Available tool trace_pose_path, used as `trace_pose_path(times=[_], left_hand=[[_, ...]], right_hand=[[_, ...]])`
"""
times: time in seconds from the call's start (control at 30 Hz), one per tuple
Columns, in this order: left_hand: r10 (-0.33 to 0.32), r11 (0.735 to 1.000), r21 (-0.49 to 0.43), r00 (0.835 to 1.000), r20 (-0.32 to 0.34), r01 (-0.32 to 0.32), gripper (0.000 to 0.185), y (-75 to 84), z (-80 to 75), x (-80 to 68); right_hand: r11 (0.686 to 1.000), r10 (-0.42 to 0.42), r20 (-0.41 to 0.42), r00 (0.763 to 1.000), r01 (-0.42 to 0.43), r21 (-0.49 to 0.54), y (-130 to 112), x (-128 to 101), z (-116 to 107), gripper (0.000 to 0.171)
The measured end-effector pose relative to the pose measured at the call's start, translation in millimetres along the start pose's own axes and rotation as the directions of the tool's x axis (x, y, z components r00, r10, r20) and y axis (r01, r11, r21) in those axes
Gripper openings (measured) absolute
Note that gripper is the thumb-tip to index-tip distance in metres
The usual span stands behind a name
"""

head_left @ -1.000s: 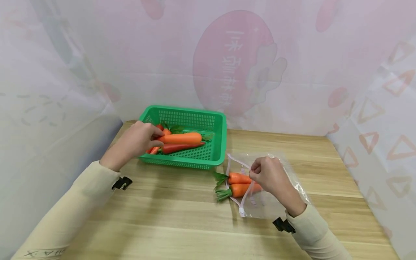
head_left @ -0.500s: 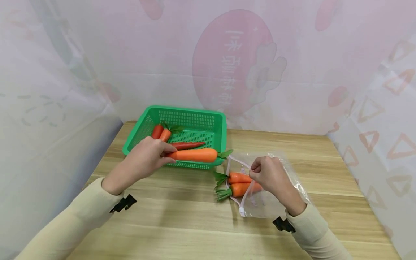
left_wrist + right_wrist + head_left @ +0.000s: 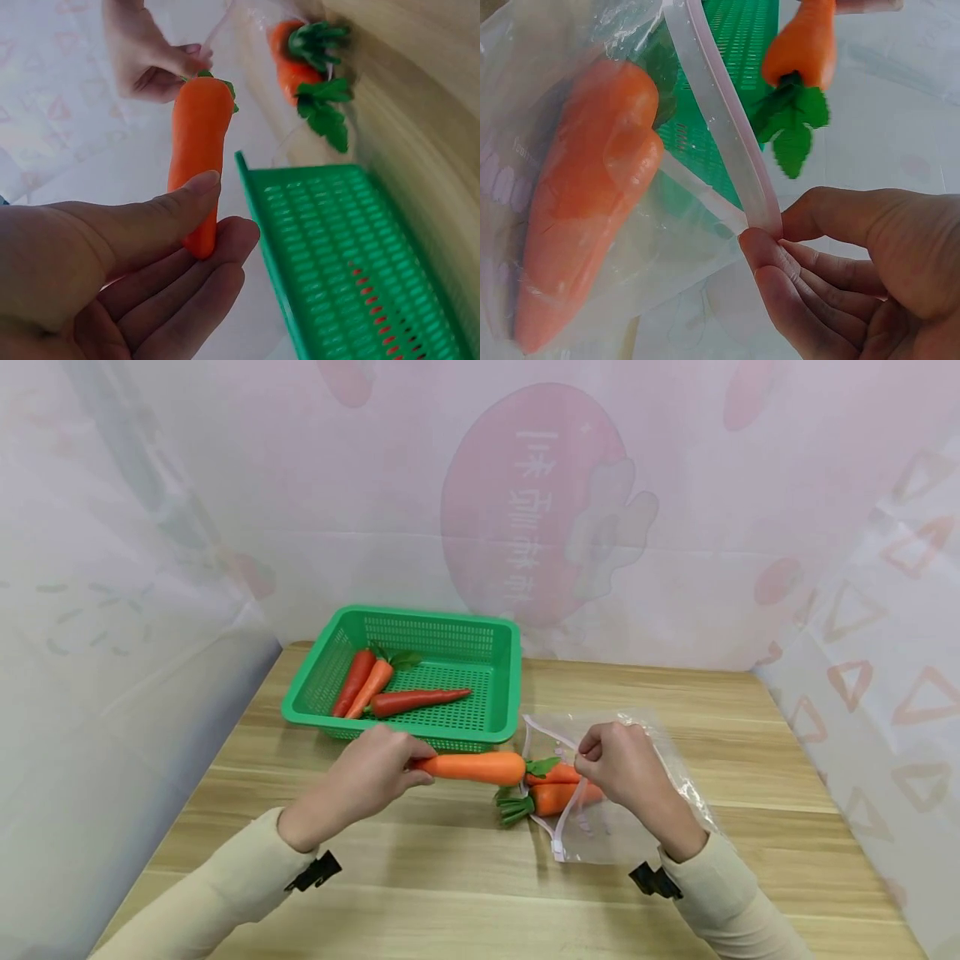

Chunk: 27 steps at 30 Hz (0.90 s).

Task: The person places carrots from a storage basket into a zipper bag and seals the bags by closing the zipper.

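My left hand (image 3: 367, 777) pinches an orange carrot (image 3: 480, 767) by its narrow tip, between thumb and fingers. Its leafy green end points right, toward the mouth of a clear zip bag (image 3: 637, 827). With thumb and forefinger, my right hand (image 3: 626, 772) holds the bag's pink zip edge (image 3: 731, 127) raised, so the mouth gapes. Two carrots (image 3: 555, 799) lie in the bag, their green tops sticking out of the mouth. The held carrot's leaves (image 3: 799, 127) hang just outside the zip edge in the right wrist view.
A green perforated basket (image 3: 513, 693) stands behind my left hand. Inside it are a red chilli pepper (image 3: 420, 701), an orange carrot (image 3: 371, 687) and another red vegetable (image 3: 354, 683). The wooden table (image 3: 450, 893) ends at printed cloth walls at the back and sides.
My left hand has lifted the carrot out of the basket and brought it right and toward me, up to the bag mouth. My right hand has stayed in place on the bag edge.
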<state>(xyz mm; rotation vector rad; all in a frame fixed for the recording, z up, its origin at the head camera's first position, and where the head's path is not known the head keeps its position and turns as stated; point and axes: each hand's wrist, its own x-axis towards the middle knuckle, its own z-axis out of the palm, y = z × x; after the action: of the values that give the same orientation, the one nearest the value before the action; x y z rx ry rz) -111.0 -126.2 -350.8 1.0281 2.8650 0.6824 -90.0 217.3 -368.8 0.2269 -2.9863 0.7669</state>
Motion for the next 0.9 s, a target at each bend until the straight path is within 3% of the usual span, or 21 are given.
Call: trace_pose_path(times=[0.27, 0.4, 0.9], left_hand=[[-0.039, 0.999, -0.016, 0.999, -0.011, 0.039, 0.011, 0.5, 35.6, 6.4], [-0.025, 0.999, -0.031, 0.998, -0.050, 0.024, 0.009, 1.3, 51.4, 10.3], [-0.079, 0.997, -0.017, 0.988, -0.131, 0.077, 0.008, 11.2, 84.2, 28.5]], right_hand=[[1.000, 0.010, 0.006, 1.000, -0.010, 0.015, 1, -1, 0, 0.004], [1.000, 0.005, 0.000, 1.000, -0.005, 0.013, 2, -2, 1, 0.004], [1.000, -0.006, 0.003, 1.000, 0.006, 0.025, -3, -4, 1, 0.004]])
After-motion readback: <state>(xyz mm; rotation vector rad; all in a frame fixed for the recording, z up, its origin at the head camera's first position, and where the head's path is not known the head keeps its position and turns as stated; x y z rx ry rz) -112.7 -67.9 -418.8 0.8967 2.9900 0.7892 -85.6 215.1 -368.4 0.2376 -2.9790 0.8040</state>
